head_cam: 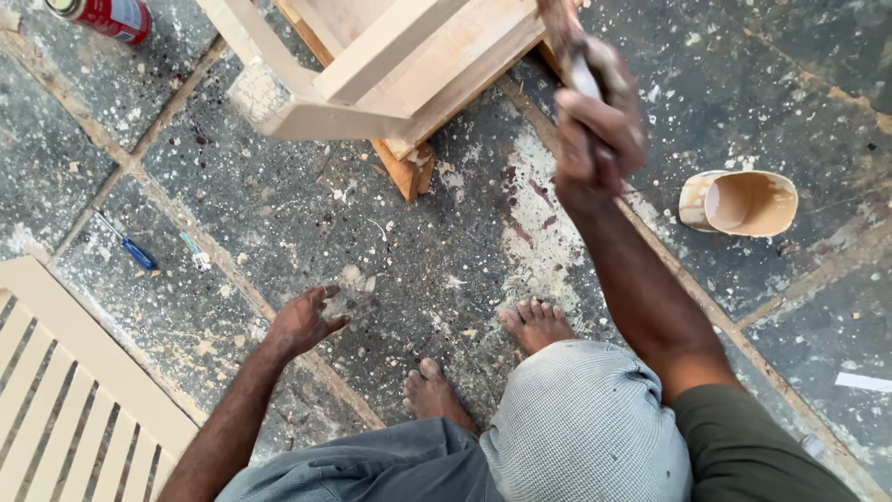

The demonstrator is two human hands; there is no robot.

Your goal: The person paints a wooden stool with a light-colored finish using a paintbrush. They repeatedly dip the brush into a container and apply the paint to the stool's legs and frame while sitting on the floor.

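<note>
My right hand (599, 130) is raised and closed around the pale handle of a paintbrush (569, 42), whose dark bristle end points up toward a cream-painted wooden furniture piece (372, 65) at the top of view. The hand and brush are blurred. My left hand (302, 321) rests flat on the paint-spattered stone floor with fingers spread, holding nothing. My two bare feet (483, 358) stand between the hands, near my knees.
A cut plastic container (739, 202) with beige paint lies on its side at right. A red spray can (107, 16) lies at top left. A blue-handled screwdriver (130, 244) lies on the floor at left. A cream slatted panel (70, 400) fills the lower left corner.
</note>
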